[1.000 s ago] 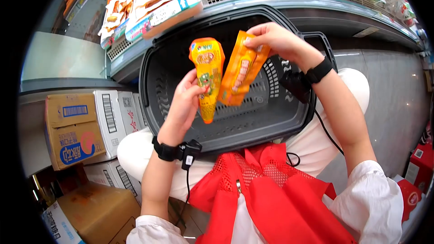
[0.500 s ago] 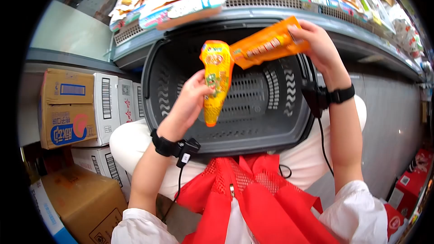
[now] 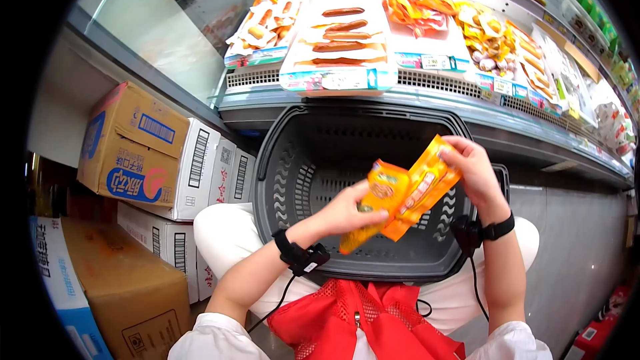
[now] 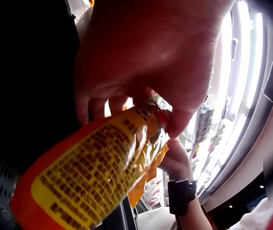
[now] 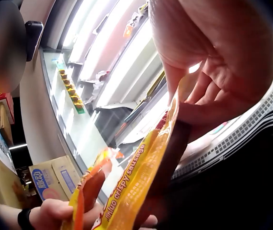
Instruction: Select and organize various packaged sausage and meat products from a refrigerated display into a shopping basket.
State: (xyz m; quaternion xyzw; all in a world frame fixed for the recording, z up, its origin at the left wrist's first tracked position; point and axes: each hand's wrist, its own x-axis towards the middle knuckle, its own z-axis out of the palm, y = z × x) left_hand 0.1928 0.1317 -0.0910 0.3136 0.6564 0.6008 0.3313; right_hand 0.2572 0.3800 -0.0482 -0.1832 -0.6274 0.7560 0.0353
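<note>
Over the dark grey shopping basket [image 3: 313,167], my left hand [image 3: 343,213] pinches a yellow tapered snack packet [image 3: 387,190] between thumb and fingers. In the left wrist view this packet [image 4: 83,177] shows brown lettering on a yellow panel with an orange edge. My right hand [image 3: 472,168] grips the top end of an orange-yellow sausage packet [image 3: 427,187], which slants down toward the left. "Jinluo crispy sausage" is printed along this packet [image 5: 136,172] in the right wrist view. The two packets overlap side by side in the head view.
Beyond the basket runs a lit chilled shelf [image 3: 427,100] with trays of sausages [image 3: 343,43] and price labels. Stacked cartons [image 3: 143,150] stand close on the left. Grey floor [image 3: 567,247] extends to the right, and the basket sits between the person's legs.
The head view has tilted up toward the shelf. The left packet has tipped to a slant; the sausage packet, swung nearly level half a second ago, now slants down against the left one.
</note>
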